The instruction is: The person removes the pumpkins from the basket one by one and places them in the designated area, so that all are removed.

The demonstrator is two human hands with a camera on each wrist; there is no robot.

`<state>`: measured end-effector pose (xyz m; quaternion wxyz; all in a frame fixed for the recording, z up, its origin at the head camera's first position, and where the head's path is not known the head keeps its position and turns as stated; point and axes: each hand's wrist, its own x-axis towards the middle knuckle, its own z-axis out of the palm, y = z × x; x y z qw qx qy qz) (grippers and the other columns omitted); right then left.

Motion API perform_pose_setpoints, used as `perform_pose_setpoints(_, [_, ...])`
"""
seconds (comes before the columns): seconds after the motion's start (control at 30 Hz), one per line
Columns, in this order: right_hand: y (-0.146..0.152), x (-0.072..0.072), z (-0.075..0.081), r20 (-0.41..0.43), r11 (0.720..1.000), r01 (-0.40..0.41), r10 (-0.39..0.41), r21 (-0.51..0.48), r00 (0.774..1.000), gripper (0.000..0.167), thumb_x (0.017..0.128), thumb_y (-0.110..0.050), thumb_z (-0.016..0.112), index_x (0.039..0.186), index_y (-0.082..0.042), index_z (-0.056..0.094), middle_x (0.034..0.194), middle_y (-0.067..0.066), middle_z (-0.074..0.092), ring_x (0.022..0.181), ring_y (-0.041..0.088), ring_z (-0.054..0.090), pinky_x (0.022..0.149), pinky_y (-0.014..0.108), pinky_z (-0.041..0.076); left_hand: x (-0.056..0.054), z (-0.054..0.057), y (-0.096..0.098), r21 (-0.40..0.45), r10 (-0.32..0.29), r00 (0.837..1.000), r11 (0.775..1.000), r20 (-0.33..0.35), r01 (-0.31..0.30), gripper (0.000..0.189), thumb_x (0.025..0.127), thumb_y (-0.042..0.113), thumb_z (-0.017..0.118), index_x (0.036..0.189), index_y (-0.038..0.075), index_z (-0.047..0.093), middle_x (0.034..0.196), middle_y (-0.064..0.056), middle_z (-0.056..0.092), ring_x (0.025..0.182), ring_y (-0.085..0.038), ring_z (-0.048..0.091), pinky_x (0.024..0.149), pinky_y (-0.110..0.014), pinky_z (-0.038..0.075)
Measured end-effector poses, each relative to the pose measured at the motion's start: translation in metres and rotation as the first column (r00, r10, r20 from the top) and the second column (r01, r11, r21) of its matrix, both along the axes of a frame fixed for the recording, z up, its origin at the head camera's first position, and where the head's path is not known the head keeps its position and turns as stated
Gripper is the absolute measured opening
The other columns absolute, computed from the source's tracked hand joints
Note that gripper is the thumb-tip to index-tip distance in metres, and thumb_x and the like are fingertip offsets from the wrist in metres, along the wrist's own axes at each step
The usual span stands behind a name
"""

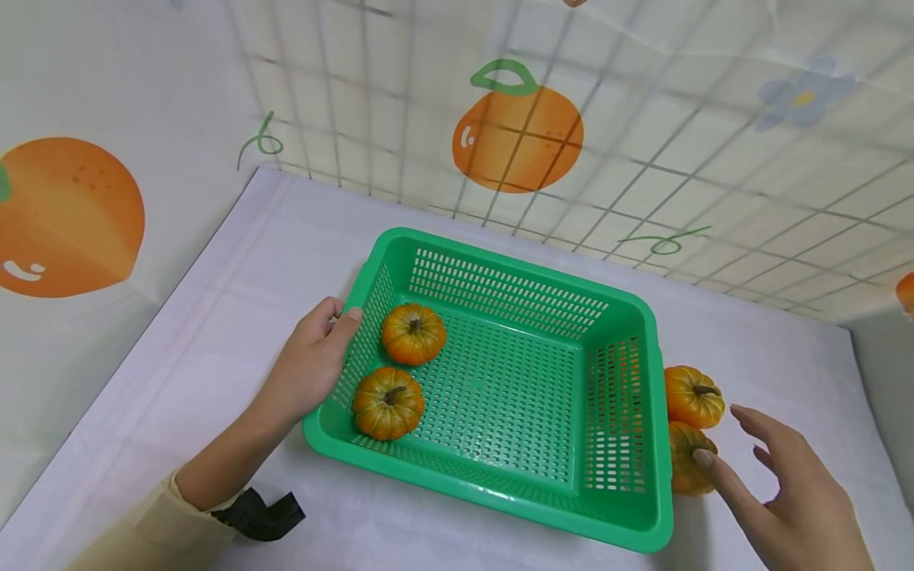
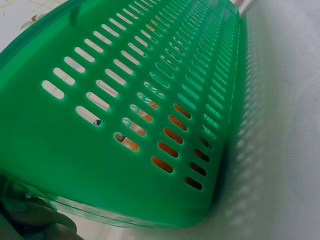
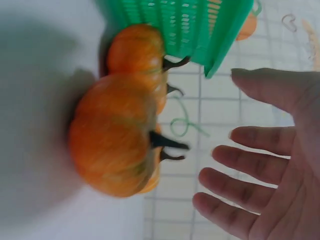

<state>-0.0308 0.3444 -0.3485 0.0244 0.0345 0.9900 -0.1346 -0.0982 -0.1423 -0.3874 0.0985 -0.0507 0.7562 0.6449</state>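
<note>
Where one basket (image 1: 500,388) gapes, two pumpkins (image 1: 414,335) (image 1: 389,408) sit.

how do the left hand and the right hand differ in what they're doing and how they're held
The left hand grips the rim of the green basket, while the right hand holds nothing, its thumb and fingers apart.
The left hand is at the basket's left side; the right hand is beyond its right side, by the pumpkins outside.
Both are bare.
</note>
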Motion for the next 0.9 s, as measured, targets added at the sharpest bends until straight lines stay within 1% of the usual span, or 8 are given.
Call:
perform_pose_setpoints(0.1, [-0.005, -0.001, 0.005, -0.058, 0.998, -0.052, 0.050, -0.025, 0.997, 0.077, 0.096, -0.036, 0.078, 0.155, -0.002, 0.042, 0.146, 0.036, 0.045, 0.108, 0.066, 0.055, 0.055, 0.055, 0.059, 0.000, 0.000, 0.000, 0.006, -0.001, 1.000, 1.000, 0.006, 0.001, 0.037, 0.114, 0.036, 0.042, 0.114, 0.000, 0.051, 0.077, -0.016, 0.052, 0.067, -0.032, 0.057, 0.058, -0.033, 0.050])
perform_pose_setpoints(0.2, [-0.013, -0.003, 0.012, -0.127, 0.990, -0.134, 0.127, -0.047, 0.984, 0.073, 0.094, -0.030, 0.082, 0.154, -0.006, 0.047, 0.146, 0.030, 0.049, 0.108, 0.058, 0.058, 0.060, 0.024, 0.059, 0.000, 0.000, -0.001, 0.008, -0.002, 1.000, 1.000, 0.008, 0.002, 0.037, 0.114, 0.035, 0.041, 0.114, 0.000, 0.051, 0.079, -0.018, 0.054, 0.069, -0.033, 0.059, 0.059, -0.034, 0.051])
perform_pose_setpoints(0.33, [-0.028, -0.005, 0.026, -0.189, 0.979, -0.193, 0.177, -0.068, 0.966, 0.070, 0.092, -0.024, 0.084, 0.152, -0.013, 0.051, 0.147, 0.021, 0.053, 0.110, 0.050, 0.059, 0.069, -0.004, 0.036, 0.000, 0.000, -0.001, -0.001, -0.004, 1.000, 1.000, 0.005, 0.004, 0.037, 0.114, 0.035, 0.041, 0.116, 0.000, 0.052, 0.082, -0.020, 0.057, 0.071, -0.033, 0.060, 0.060, -0.034, 0.052])
perform_pose_setpoints(0.43, [-0.043, -0.005, 0.039, -0.196, 0.978, -0.198, 0.183, -0.060, 0.963, 0.070, 0.091, -0.023, 0.085, 0.153, -0.015, 0.052, 0.149, 0.019, 0.053, 0.111, 0.050, 0.058, 0.076, 0.009, 0.051, 0.000, 0.000, -0.001, -0.011, 0.000, 1.000, 1.000, 0.003, 0.000, 0.036, 0.114, 0.035, 0.041, 0.115, 0.000, 0.052, 0.081, -0.018, 0.057, 0.070, -0.031, 0.060, 0.060, -0.034, 0.052])
perform_pose_setpoints(0.57, [-0.060, -0.007, 0.055, -0.241, 0.959, -0.275, 0.254, -0.060, 0.937, 0.072, 0.088, -0.019, 0.087, 0.152, -0.016, 0.054, 0.151, 0.011, 0.054, 0.124, 0.033, 0.055, 0.095, 0.007, 0.042, 0.000, 0.001, -0.002, -0.018, 0.005, 1.000, 1.000, -0.002, -0.005, 0.035, 0.114, 0.035, 0.042, 0.111, 0.001, 0.051, 0.076, -0.012, 0.052, 0.066, -0.027, 0.056, 0.058, -0.032, 0.049])
perform_pose_setpoints(0.7, [-0.078, -0.013, 0.069, -0.295, 0.908, -0.417, 0.387, -0.044, 0.874, 0.077, 0.081, -0.013, 0.091, 0.150, -0.015, 0.056, 0.151, 0.004, 0.055, 0.130, 0.012, 0.048, 0.079, 0.001, 0.043, -0.001, 0.001, -0.001, -0.015, 0.001, 1.000, 1.000, -0.006, -0.001, 0.035, 0.114, 0.035, 0.042, 0.110, 0.002, 0.051, 0.074, -0.008, 0.049, 0.065, -0.025, 0.054, 0.058, -0.032, 0.048])
perform_pose_setpoints(0.8, [-0.092, -0.017, 0.078, -0.276, 0.875, -0.483, 0.463, -0.005, 0.842, 0.080, 0.080, -0.015, 0.092, 0.151, -0.014, 0.055, 0.153, 0.004, 0.051, 0.132, 0.019, 0.048, 0.059, 0.006, 0.048, -0.001, 0.002, -0.001, -0.015, 0.001, 1.000, 1.000, -0.002, -0.001, 0.035, 0.114, 0.036, 0.042, 0.111, 0.002, 0.051, 0.074, -0.009, 0.051, 0.066, -0.025, 0.056, 0.058, -0.032, 0.049])
perform_pose_setpoints(0.9, [-0.104, -0.022, 0.081, -0.268, 0.844, -0.535, 0.520, 0.017, 0.811, 0.077, 0.083, -0.023, 0.090, 0.151, -0.014, 0.054, 0.155, 0.002, 0.049, 0.133, 0.028, 0.049, 0.084, 0.003, 0.045, 0.000, 0.002, 0.000, -0.007, 0.005, 1.000, 1.000, 0.009, -0.004, 0.036, 0.114, 0.036, 0.042, 0.113, 0.001, 0.051, 0.077, -0.012, 0.054, 0.068, -0.028, 0.058, 0.059, -0.033, 0.051])
